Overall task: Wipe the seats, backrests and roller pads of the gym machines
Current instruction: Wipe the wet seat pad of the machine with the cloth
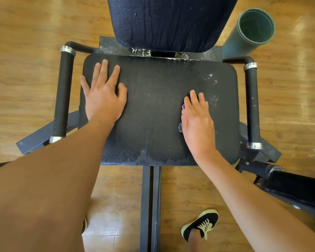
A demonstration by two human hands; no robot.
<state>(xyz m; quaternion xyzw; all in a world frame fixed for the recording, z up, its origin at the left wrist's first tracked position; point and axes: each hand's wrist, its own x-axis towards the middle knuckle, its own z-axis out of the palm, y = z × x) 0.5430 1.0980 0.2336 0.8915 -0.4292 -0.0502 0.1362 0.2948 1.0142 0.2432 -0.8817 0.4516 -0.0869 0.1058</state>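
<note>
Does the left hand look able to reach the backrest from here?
Probably yes. The left hand lies flat and empty on the seat, and the backrest rises just behind the seat's rear edge with nothing between them.

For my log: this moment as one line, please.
left hand flat on seat | right hand presses cloth on seat | backrest streaked

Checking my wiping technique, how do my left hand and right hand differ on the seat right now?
The left hand spreads its fingers; the right hand's lie together. The right hand covers what looks like a cloth, peeking out; nothing shows under the left hand. Both rest flat on the seat.
</note>
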